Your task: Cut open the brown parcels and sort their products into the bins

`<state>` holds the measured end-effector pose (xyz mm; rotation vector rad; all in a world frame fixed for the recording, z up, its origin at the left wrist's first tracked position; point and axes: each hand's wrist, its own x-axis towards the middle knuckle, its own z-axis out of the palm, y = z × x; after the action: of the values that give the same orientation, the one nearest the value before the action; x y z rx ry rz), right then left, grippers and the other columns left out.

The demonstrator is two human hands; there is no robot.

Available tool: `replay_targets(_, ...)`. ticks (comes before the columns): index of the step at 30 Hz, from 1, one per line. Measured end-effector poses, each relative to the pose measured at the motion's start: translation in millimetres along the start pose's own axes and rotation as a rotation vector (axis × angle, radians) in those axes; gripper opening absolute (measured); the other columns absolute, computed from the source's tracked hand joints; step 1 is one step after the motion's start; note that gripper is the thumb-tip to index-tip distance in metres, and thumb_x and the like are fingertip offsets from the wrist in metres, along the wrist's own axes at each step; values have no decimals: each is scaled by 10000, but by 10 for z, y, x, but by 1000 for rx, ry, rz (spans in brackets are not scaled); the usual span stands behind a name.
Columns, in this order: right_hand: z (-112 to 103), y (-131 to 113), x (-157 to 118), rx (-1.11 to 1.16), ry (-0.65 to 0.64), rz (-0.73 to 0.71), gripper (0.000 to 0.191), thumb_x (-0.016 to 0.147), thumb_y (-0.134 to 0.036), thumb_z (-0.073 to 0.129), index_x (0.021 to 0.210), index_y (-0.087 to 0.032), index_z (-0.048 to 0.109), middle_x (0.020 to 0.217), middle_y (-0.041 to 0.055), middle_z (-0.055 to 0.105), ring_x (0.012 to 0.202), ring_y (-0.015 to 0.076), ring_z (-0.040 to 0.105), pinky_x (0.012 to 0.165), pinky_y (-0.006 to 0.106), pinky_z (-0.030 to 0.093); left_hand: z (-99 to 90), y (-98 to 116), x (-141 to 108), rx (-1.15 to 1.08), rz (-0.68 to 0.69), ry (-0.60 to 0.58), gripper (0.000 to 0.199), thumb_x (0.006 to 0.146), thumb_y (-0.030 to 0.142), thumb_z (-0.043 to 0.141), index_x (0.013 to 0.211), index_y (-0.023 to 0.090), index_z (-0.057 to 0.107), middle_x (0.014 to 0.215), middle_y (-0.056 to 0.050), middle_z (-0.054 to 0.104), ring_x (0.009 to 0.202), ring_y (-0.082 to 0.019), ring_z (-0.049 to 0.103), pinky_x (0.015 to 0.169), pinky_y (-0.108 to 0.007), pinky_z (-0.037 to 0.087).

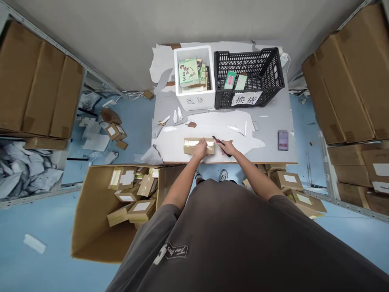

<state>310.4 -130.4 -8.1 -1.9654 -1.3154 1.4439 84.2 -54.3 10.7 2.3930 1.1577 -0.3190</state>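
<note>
A small taped cardboard box (189, 147) lies near the table's front edge, its long side running left to right. My left hand (200, 149) grips it from above, slightly right of its middle, with the fingers over the top. Just right of the box, my right hand (227, 147) is closed around a utility knife (217, 140) with a black and red body. The knife's tip points up and left, close to the box's right end. Whether the blade touches the box I cannot tell.
Behind stand a white bin (195, 101) of small product boxes and a black crate (267, 97) with two packets. A phone-like object (283, 140) lies at right. Paper scraps (180, 113) litter the table. A large carton (94, 211) of parcels stands left; more parcels (287, 179) sit right.
</note>
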Motion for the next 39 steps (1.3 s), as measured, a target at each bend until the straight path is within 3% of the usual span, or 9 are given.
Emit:
replay_targets(4,-131,124,-196,-201,-156,-84,355,1149,-518,487,1251,-250,696,811,-13,756,585,181,680,747,299,530,25,-13,33,-3,-9,-7,764,732,240,1013,1395,169,640,1777,-243,413,1625,-396,454,1215,-449,525)
replay_targets(10,-135,-40,2,-631,-86,-124,391,1156,-478,464,1339,-271,740,1149,112,835,1082,329,752,1062,479,450,45,-24,41,16,-23,-37,1086,736,268,1012,1642,132,429,1674,-318,516,1595,-428,495,1178,-438,540)
replay_targets(14,-268,-48,17,-699,-126,-125,388,1139,-506,505,1345,-290,753,1222,136,825,1128,361,742,994,448,481,33,-3,72,25,-102,-62,1294,726,318,1032,1740,90,261,1660,-376,490,1424,-436,663,1125,-438,573)
replay_targets(17,-339,-59,-11,-679,-139,-126,361,1127,-488,538,1316,-284,767,1227,145,820,1124,376,741,945,429,499,15,16,89,36,-119,-82,1260,720,311,1041,1723,87,312,1691,-390,443,1405,-449,677,1109,-438,580)
replay_targets(21,-292,-96,-36,-649,-138,-147,344,1128,-467,525,1268,-260,761,1145,141,827,1139,386,730,1029,493,489,11,11,65,46,-50,-71,1082,738,274,1027,1633,95,445,1730,-363,412,1586,-458,502,1152,-446,557)
replay_targets(25,-227,-73,-71,-393,-231,-37,339,1136,-509,508,1169,-248,723,899,68,778,813,283,736,864,423,566,26,-15,32,39,-7,-59,980,742,258,1020,1567,122,507,1749,-326,410,1661,-446,393,1188,-464,535)
replay_targets(29,-196,-33,-116,-68,-325,95,356,1121,-584,548,1092,-242,645,703,-9,639,481,166,543,575,309,512,24,-17,53,56,-38,-74,1113,735,282,1030,1637,98,405,1694,-359,462,1624,-445,454,1150,-448,552)
replay_targets(35,-144,1,-118,107,-336,153,398,1085,-622,643,972,-251,555,630,-56,532,419,120,476,444,227,392,-32,30,79,90,-92,-99,1123,703,303,1068,1602,81,434,1580,-369,567,1365,-446,697,1067,-425,591)
replay_targets(39,-64,63,-165,132,-411,140,398,1069,-602,682,952,-246,550,595,-62,524,403,114,460,412,217,355,-56,43,30,58,-109,-89,917,750,326,1051,1486,131,541,1510,-304,628,1286,-419,740,1041,-415,601)
